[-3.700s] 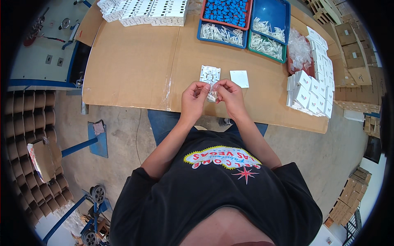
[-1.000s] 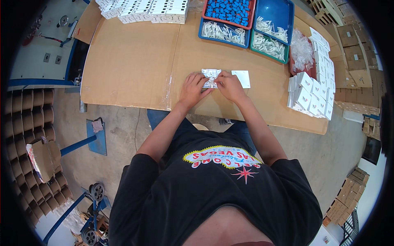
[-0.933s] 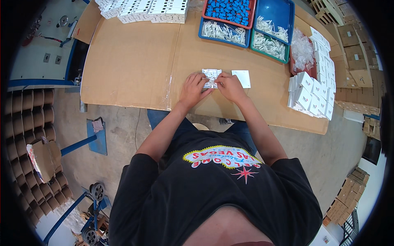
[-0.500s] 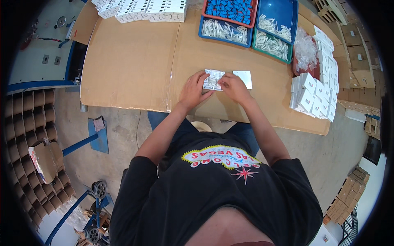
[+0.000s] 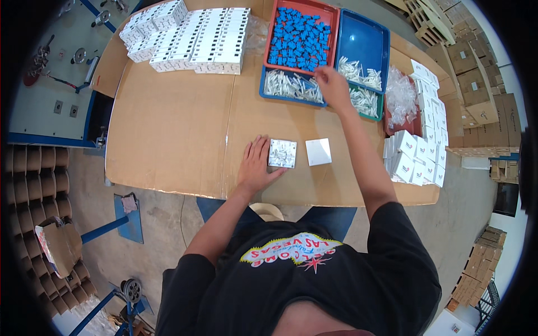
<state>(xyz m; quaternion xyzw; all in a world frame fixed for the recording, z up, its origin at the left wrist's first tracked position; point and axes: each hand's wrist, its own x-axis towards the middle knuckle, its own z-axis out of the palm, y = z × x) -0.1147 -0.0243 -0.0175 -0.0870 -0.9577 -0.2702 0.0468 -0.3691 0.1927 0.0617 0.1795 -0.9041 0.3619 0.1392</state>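
An open white square housing (image 5: 282, 154) with small fittings inside lies on the cardboard-covered table (image 5: 168, 129). My left hand (image 5: 255, 166) rests flat against its left side, fingers stretched out and thumb near its lower edge. To the housing's right lies a plain white square plate (image 5: 319, 152), touched by neither hand. My right hand (image 5: 333, 87) is reached far forward to the near right corner of a red tray (image 5: 333, 33) of small blue plastic pieces (image 5: 297, 42). Its fingers are bent together; whatever is between them is too small to make out.
A blue tray (image 5: 269, 96) of white plastic pieces sits below the red one. Another blue tray (image 5: 364, 42) and a green tray (image 5: 374, 116) hold similar pieces. Clear plastic bags (image 5: 400, 98) and stacked white boxes (image 5: 417, 159) line the right; more white boxes (image 5: 196, 42) stand far left.
My right hand has left the housing and reached forward to the trays. My left hand has flattened beside the housing, which lies on the table. The whole view has shifted with my head.
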